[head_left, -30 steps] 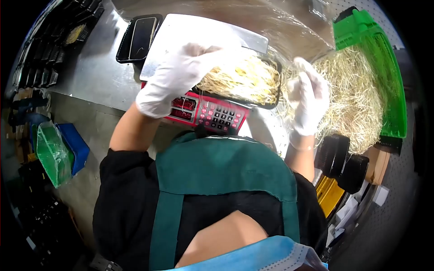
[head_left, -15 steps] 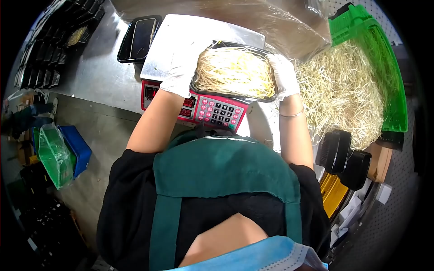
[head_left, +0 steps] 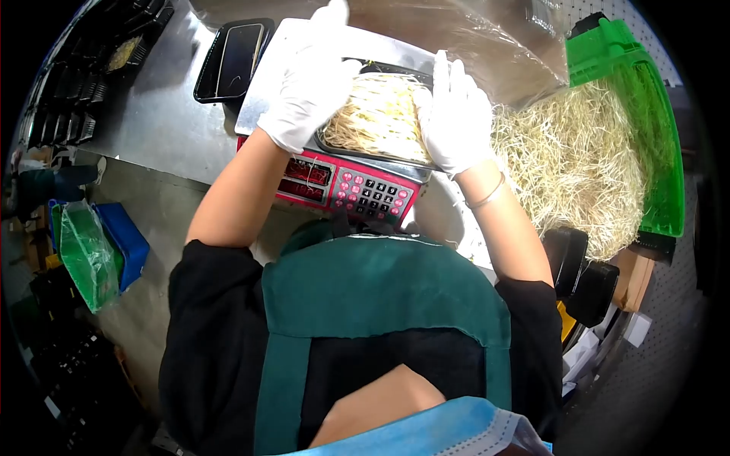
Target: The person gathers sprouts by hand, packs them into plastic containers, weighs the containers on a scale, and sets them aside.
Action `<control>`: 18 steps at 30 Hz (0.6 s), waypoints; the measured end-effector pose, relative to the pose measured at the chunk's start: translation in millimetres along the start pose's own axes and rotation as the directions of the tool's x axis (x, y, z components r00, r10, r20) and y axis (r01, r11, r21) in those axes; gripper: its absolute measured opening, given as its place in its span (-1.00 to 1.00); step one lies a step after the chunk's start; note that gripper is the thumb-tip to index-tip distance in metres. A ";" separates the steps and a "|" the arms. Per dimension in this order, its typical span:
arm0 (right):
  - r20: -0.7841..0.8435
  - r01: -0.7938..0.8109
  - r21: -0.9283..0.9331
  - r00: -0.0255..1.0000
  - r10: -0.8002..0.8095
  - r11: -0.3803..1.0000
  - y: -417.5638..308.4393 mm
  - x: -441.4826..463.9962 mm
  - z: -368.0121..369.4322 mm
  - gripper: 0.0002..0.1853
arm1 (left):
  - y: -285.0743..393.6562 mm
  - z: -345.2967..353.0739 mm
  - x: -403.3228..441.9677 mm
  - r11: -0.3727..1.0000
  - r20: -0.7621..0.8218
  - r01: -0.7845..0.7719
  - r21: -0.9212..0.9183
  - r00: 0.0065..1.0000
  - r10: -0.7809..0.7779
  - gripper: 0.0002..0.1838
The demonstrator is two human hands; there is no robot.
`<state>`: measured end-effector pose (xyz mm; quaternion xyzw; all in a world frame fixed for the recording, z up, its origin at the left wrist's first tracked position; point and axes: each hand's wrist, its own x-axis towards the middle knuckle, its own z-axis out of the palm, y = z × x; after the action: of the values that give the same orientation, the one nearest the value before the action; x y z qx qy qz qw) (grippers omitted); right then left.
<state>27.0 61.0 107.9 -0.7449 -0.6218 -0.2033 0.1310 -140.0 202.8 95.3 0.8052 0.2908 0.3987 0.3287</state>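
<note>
A black plastic tray [head_left: 395,156] packed with pale bean sprouts [head_left: 384,114] rests on the metal plate of a red digital scale [head_left: 365,186]. My left hand [head_left: 308,87], in a white glove, lies along the tray's left side with its fingers stretched out and thumb apart, by the edge of the sprouts. On the opposite side my right hand [head_left: 458,114], also gloved, has straight fingers pointing away from me and its inner edge against the sprouts. Both hands are open and cover parts of the tray's ends. A few strands hang over the scale's display.
A green crate [head_left: 665,152] heaped with loose sprouts [head_left: 570,167] stands at the right, with black trays [head_left: 566,258] below it. At the left are a phone [head_left: 242,57] in a black tray and stacked black trays [head_left: 76,91]. Clear plastic sheeting [head_left: 487,45] lies behind the scale.
Both hands have let go of the tray's ends and spread their fingers. The right hand has moved inward over the sprouts; the left fingers now reach farther forward.
</note>
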 end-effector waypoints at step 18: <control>0.088 -0.320 0.892 0.816 0.571 0.319 82.9 -93.1 -39.0 -0.43 | 35.3 -56.6 -94.7 0.534 0.044 0.201 -0.821 0.955 -0.293 -0.64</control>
<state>89.3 -53.7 103.8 -0.6783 -0.3807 0.1012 0.6203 -228.4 128.8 105.9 0.4917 0.2006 0.4763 0.7008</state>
